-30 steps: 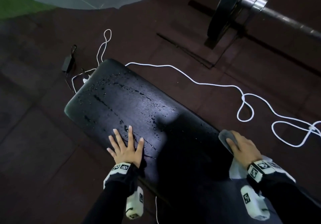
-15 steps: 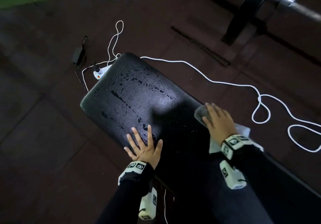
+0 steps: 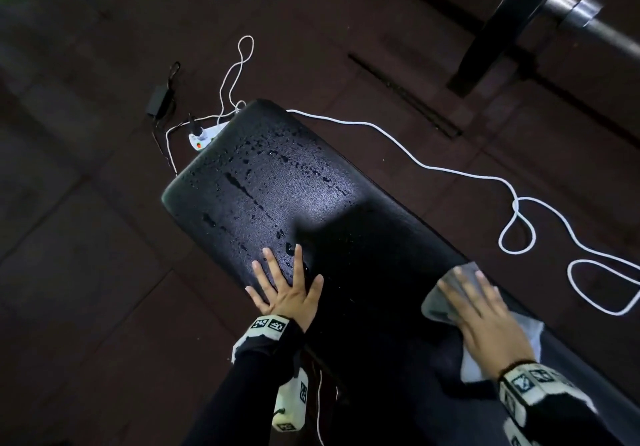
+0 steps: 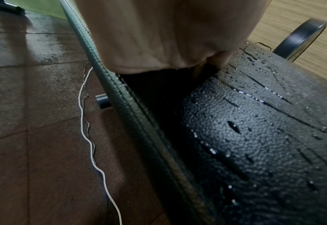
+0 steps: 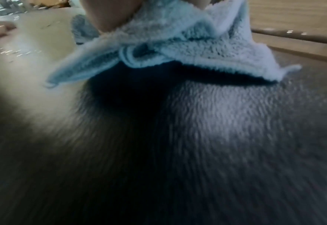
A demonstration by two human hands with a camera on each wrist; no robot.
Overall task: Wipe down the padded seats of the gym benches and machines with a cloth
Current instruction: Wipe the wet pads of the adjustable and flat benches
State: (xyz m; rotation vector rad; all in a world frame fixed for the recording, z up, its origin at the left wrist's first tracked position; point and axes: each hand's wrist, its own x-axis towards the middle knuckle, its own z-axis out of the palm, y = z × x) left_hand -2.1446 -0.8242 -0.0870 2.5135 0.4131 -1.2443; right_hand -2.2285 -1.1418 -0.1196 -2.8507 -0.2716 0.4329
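Right hand [image 3: 491, 321] flat on cloth [image 3: 446, 302], fingers [image 3: 460, 293] extended, pressing it into bench pad [image 3: 277, 182].
Cloth: pale blue terry, crumpled, near-right of pad. Left hand [image 3: 287, 293] splayed flat on pad's left edge; far end beaded with droplets.

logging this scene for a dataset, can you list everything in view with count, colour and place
bench pad: one, black, centre, far end beaded with water drops
cloth: one, light blue-grey, on the pad's right side under the right hand
white cable: one, white, looping over the floor right of the bench
power strip: one, white, on the floor at the bench's far end
adapter: one, black, on the floor far left
weight plate: one, black, beyond the bench
floor: dark red-brown tiles
left hand: flat, fingers spread, on the pad's near edge
right hand: fingers straight, pressing the cloth
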